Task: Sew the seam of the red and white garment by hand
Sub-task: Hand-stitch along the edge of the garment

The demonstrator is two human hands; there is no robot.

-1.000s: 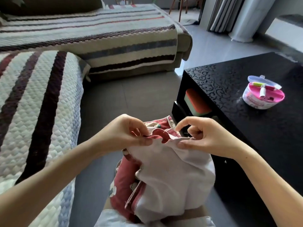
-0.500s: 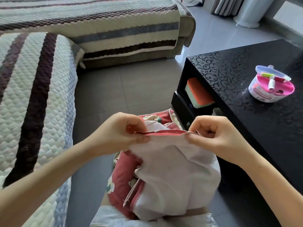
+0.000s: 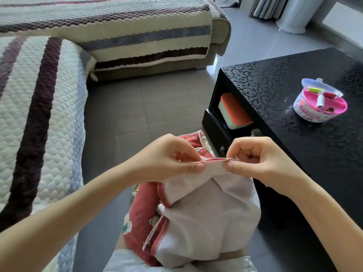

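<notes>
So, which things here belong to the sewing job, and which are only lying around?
For the job: red and white garment, its seam edge pinched by the left hand and right hand; sewing kit with thread spools.
Lying about: orange-lidded box in the black table; striped sofa cover.

Grey tiled floor lay central; a striped sofa spanned nine to twelve o'clock, a black table at three.

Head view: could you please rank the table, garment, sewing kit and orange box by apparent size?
1. Table.
2. Garment, though nearness inflates it.
3. Sewing kit and orange box look alike; the box is partly hidden.
</notes>
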